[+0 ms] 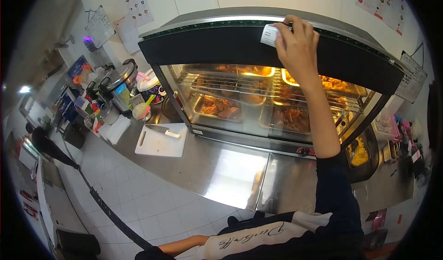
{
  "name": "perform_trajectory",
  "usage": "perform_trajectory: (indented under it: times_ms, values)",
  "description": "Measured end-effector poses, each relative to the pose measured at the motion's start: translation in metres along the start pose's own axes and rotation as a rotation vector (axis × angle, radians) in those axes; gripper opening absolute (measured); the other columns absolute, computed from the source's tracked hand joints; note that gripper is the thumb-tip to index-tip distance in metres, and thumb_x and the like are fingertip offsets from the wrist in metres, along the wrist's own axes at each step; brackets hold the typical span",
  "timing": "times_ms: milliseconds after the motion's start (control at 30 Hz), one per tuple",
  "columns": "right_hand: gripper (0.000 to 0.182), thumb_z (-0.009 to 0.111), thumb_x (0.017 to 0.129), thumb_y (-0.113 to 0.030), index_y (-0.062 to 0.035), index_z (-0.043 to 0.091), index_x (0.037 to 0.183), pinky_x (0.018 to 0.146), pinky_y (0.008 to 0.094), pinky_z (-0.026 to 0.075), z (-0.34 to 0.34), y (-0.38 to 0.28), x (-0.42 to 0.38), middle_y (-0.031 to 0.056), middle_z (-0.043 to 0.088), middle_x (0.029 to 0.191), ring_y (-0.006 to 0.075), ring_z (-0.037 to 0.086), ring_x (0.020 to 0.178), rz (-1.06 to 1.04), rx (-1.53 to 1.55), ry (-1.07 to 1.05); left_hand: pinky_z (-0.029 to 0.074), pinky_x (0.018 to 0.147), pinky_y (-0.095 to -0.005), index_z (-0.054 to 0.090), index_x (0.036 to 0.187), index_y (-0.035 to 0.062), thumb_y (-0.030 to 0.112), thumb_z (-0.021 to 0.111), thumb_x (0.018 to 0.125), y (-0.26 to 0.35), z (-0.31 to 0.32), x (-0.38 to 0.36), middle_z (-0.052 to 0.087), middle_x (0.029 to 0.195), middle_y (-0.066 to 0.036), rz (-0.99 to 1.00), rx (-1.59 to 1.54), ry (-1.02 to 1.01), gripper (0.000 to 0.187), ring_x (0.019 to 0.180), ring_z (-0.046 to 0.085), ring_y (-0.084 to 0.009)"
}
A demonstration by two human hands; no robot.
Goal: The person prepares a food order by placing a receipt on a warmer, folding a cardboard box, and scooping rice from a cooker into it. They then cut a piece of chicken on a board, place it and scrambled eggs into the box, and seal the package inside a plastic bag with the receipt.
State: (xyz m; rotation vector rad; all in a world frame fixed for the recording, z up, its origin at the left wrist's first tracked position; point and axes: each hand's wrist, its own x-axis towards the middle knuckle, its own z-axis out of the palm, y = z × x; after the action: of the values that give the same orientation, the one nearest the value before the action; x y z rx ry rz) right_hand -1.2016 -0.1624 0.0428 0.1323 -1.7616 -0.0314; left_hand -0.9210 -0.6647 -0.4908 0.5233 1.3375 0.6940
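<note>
My right hand (pixel 299 45) is raised to the top front edge of a heated food display cabinet (pixel 217 43). Its thumb and fingers pinch a small white printed paper slip (pixel 268 35) against the cabinet's black upper panel. Something dark shows between the fingertips, too hidden to name. Behind the glass, metal trays of browned food pieces (pixel 219 108) sit on wire racks and on the cabinet floor. My left forearm (pixel 184 245) is bent across the bottom of the view, and the hand itself is hidden by my shirt.
A white cutting board (pixel 159 144) with a knife (pixel 157 128) lies on the steel counter (pixel 221 168). Left of the cabinet are large pots (pixel 121 87) and a patterned container (pixel 148 85). At right stands a dark pan of yellow food (pixel 359 153).
</note>
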Motion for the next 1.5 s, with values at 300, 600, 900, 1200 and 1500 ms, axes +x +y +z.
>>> perform_trajectory:
  times_ms: [300,600,900,1200,1500]
  values:
    - [0.022,0.057,0.085,-0.032,-0.0138,0.064,0.095,0.08,0.0368,0.036,-0.01,0.011,-0.004,0.0004,0.055,0.09,0.0207,0.048,0.092,0.03,-0.117,0.069,0.042,0.092,-0.0367,0.05,0.121,0.0009,0.033,0.056,0.086,-0.008,-0.008,-0.005,0.055,0.119,-0.02,0.025,0.031,0.017,0.048,0.11,0.053,-0.0289]
    - [0.032,0.053,0.088,-0.041,-0.0167,0.06,0.107,0.086,0.0394,0.034,-0.003,-0.024,-0.003,0.0083,0.048,0.108,0.0222,0.043,0.105,-0.009,-0.119,0.017,0.041,0.093,-0.0364,0.05,0.122,0.0009,0.033,0.057,0.086,-0.018,-0.014,0.002,0.054,0.12,-0.02,0.052,0.06,0.034,0.049,0.11,0.053,-0.0286]
    - [0.04,0.058,0.077,-0.001,-0.0005,0.043,0.114,0.091,0.041,0.035,-0.075,0.035,-0.177,0.0154,0.044,0.109,0.0296,0.043,0.107,0.565,-0.181,0.307,0.041,0.094,-0.036,0.05,0.123,0.0009,0.033,0.057,0.086,-0.058,0.007,-0.013,0.054,0.121,-0.02,0.107,0.064,0.05,0.05,0.111,0.052,-0.0283]
    - [0.036,0.055,0.078,-0.015,-0.0021,0.048,0.111,0.089,0.0451,0.035,-0.083,0.087,-0.288,0.0183,0.045,0.113,0.0342,0.043,0.109,0.543,-0.554,-0.222,0.037,0.097,-0.0341,0.046,0.127,-0.002,0.033,0.059,0.086,-0.103,0.008,-0.017,0.049,0.128,-0.018,0.207,0.17,-0.097,0.055,0.115,0.046,-0.0241]
    - [0.027,0.065,0.076,-0.026,-0.0153,0.054,0.099,0.072,0.0461,0.044,-0.102,0.113,-0.314,0.0098,0.054,0.095,0.0313,0.053,0.093,0.624,-0.946,-0.195,0.047,0.062,-0.0309,0.065,0.086,-0.0017,0.023,0.062,0.083,0.073,-0.052,-0.101,0.067,0.075,-0.01,0.471,0.151,0.03,0.025,0.066,0.056,-0.0118]
